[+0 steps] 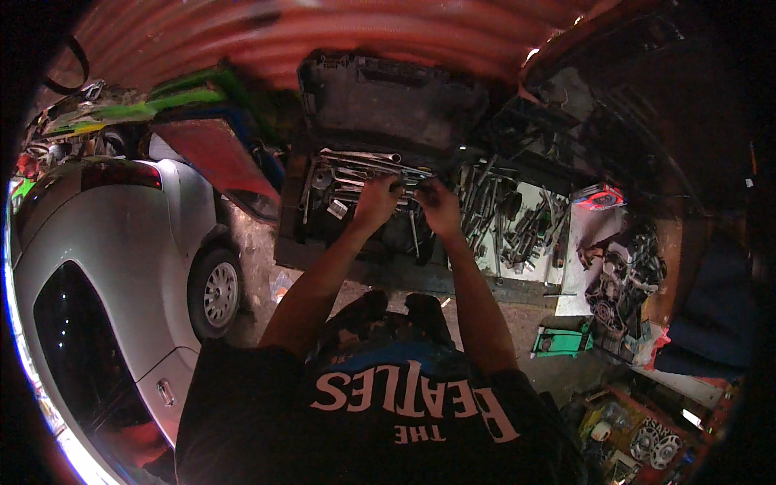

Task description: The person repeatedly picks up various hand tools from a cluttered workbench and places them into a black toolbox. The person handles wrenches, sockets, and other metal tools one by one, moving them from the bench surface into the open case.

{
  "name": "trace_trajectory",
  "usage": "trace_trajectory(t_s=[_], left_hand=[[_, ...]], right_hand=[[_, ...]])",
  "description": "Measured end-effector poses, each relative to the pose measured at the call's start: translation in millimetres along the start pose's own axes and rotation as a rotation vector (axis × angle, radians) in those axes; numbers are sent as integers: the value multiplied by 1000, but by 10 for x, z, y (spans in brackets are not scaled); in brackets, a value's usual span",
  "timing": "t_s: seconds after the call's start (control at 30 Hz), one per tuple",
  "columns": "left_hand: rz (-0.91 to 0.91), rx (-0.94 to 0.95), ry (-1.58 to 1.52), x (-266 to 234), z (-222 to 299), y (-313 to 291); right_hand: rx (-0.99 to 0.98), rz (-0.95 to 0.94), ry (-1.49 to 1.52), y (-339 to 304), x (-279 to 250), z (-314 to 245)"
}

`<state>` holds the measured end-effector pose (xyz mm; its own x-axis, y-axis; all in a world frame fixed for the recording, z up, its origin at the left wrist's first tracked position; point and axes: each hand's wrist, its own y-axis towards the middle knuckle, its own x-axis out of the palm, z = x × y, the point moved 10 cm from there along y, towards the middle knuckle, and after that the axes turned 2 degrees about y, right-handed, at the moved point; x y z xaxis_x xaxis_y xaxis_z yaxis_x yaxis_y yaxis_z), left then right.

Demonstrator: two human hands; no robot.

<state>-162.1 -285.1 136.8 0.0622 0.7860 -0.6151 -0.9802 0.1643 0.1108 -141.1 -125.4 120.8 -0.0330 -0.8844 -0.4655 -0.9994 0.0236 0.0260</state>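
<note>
Both hands are over an open black toolbox (289,242) full of metal tools. My left hand (377,202) has its fingers curled together above several silver wrenches (347,175). Close beside it, my right hand (440,208) is also closed, its fingertips dark and turned toward the left hand. Whatever lies between the fingers is too small and dim to make out. A long wrench (368,156) stretches across the far side of the box, beyond the hands. Just below them, another slim metal tool (415,233) points toward me.
The raised toolbox lid (388,101) leans at the back. More hand tools (517,218) cover the bench to the right, near a red box (599,197) and a greasy engine part (618,291). A green floor jack (563,340) sits low right; a silver car (121,226) stands left.
</note>
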Motion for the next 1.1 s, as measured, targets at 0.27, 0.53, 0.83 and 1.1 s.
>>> trace_trajectory(t_s=[0.27,0.53,0.83,1.1], left_hand=[[3,-57,-21,47,-74,-31],[4,-75,14,30,-29,-78],[49,-55,57,67,-168,-79],[-24,-110,-39,56,-165,-20]], right_hand=[[71,12,-93,16,38,158],[24,13,-170,32,32,106],[20,-28,-46,32,54,-15],[35,-20,-47,19,68,-10]])
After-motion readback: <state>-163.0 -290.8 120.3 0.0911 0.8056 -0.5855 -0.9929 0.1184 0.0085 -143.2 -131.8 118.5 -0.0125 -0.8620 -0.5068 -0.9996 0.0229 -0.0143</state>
